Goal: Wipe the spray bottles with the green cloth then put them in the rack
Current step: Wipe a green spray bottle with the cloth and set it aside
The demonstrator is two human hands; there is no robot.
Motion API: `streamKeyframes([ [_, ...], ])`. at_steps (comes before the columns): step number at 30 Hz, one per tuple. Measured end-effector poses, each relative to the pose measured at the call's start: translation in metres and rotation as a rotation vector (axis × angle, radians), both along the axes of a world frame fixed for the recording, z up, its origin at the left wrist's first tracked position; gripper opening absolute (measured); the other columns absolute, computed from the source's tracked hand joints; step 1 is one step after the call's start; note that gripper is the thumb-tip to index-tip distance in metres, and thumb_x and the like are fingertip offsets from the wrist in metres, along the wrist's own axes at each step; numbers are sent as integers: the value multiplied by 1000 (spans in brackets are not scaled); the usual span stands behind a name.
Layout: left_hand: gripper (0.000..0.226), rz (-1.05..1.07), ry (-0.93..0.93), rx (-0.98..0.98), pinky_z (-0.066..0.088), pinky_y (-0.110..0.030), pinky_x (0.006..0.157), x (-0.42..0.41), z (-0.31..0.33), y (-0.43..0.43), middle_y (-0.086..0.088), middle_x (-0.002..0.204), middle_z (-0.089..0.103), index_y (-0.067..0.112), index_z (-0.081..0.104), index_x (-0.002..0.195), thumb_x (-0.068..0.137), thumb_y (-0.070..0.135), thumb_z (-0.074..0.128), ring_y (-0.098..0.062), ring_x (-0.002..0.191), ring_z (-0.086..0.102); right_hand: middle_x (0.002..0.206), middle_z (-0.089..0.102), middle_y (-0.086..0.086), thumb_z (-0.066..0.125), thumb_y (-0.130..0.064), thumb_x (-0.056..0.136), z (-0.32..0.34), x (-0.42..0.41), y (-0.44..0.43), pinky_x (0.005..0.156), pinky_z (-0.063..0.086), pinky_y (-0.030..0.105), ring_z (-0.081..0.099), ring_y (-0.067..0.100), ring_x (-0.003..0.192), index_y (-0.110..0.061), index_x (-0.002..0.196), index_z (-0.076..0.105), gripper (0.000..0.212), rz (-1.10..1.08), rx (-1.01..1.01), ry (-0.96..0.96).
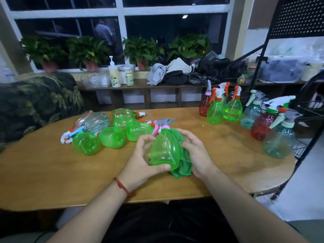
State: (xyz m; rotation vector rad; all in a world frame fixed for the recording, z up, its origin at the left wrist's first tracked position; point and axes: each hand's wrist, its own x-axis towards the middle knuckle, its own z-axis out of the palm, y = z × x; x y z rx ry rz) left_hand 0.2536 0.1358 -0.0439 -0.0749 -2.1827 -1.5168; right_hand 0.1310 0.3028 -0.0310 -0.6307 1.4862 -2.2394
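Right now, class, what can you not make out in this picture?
- Head view: most of the cloth, hidden behind the held bottle and right hand.
- Rack: cut off by the right edge.
- Label on the pump bottle: too small.
- Lying bottles: overlapping, count unclear.

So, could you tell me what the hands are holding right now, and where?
The left hand grips the green spray bottle by its lower body; the right hand presses the green cloth against its side.

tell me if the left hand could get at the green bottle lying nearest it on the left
Probably not yet: the left hand is busy holding the green spray bottle against the green cloth. The lying bottle sits close, with bare table between.
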Motion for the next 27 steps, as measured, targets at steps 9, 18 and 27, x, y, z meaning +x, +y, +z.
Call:
streamKeyframes([
  [9, 113, 48, 26, -176, 42, -21, 115, 11, 6, 3, 25, 148, 55, 34, 36, 160, 70, 7, 99, -5, 140, 54, 140, 69, -7, 60, 10, 102, 1, 6, 6, 115, 50, 37, 63, 15, 133, -30, 135, 67, 53, -234, -1, 367],
  [18, 104, 68, 55, -311, 38, -35, 123, 6, 2, 4, 8, 157, 49, 33, 42, 158, 73, 12, 97, -18, 147, 48, 143, 63, -15, 55, 13, 101, -6, 2, 7, 124, 38, 35, 53, 17, 144, -27, 135, 68, 55, -198, 121, 629],
  [27, 107, 151, 84, -276, 37, -25, 121, 0, 0, 1, 12, 156, 50, 29, 44, 158, 69, 15, 100, -8, 145, 48, 144, 63, -2, 50, 13, 92, -7, 9, 6, 119, 42, 39, 56, 24, 140, -14, 130, 74, 53, -182, 206, 935],
])
